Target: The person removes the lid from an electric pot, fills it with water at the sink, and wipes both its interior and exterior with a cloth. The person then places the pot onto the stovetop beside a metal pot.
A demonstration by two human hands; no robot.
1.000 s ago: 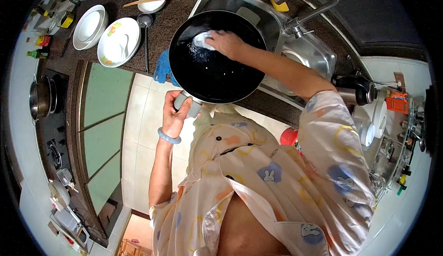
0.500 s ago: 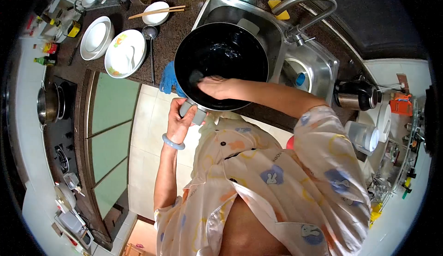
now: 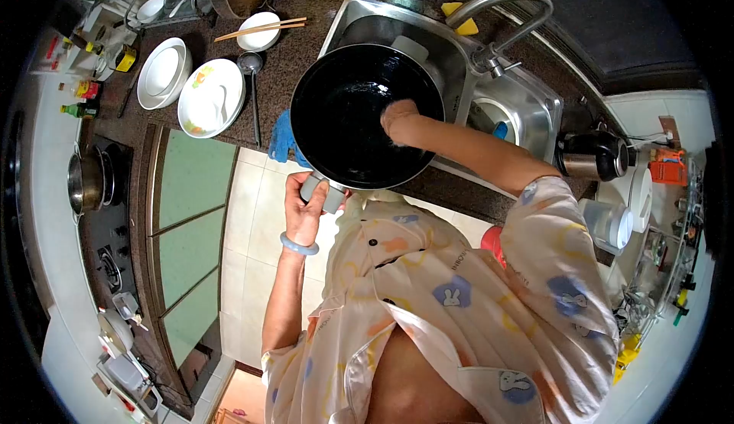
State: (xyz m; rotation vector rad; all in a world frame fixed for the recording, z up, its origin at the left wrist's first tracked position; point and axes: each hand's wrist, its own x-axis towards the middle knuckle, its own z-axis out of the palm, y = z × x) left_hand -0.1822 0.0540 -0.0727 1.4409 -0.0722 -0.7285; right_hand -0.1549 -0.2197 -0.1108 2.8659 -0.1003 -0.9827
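A big black wok [image 3: 344, 126] with grey handles lies tilted across the near edge of the metal sink [image 3: 336, 22], its dark inside facing me. My left hand [image 3: 308, 202] is closed around the near grey handle [image 3: 327, 194], below the rim. Inside the wok, my right hand [image 3: 399, 122] is bent and pressed against the right part of the inner surface, slightly blurred. Its fingertips are hidden now; half a second earlier a small dark scrubbing pad showed under them. Beside the wok's left rim hangs a blue cloth [image 3: 281, 137] over the counter edge.
Left of the wok stand stacked white bowls [image 3: 164, 72], a flowered bowl [image 3: 210, 99] with a spoon, a ladle [image 3: 252, 87] and a small bowl with chopsticks [image 3: 260, 25]. The tap [image 3: 508, 3] arches over the sink. A kettle [image 3: 589, 156] stands to the right.
My right hand has slid from the wok's lower left to its right side, and the pad is out of sight. My left hand keeps its hold on the handle. The view has shifted slightly.
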